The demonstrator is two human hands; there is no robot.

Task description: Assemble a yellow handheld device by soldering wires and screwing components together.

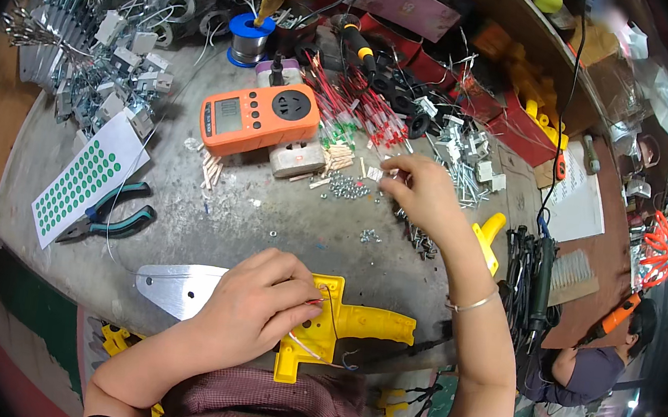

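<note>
A yellow plastic half-housing with a handle (375, 324) lies at the near table edge, a silver metal blade plate (167, 285) reaching out to its left. My left hand (259, 302) lies over their joint and hides it; thumb and fingers are closed on a thin wire (305, 347) at the housing. Loose wire ends hang beside the housing. Farther off, my right hand (422, 187) reaches over small parts, thumb and forefinger in a pinch. By their tips is a small white piece (373, 174); what sits between them is too small to tell. Metal nuts (347, 186) lie beside it.
An orange meter (260, 118) stands mid-table, near a blue solder spool (249, 39). Pliers (109, 213) and a sheet of green stickers (80, 182) lie left. Red wires, screws and a soldering iron (540, 287) lie right. Another person (589, 374) sits at far right.
</note>
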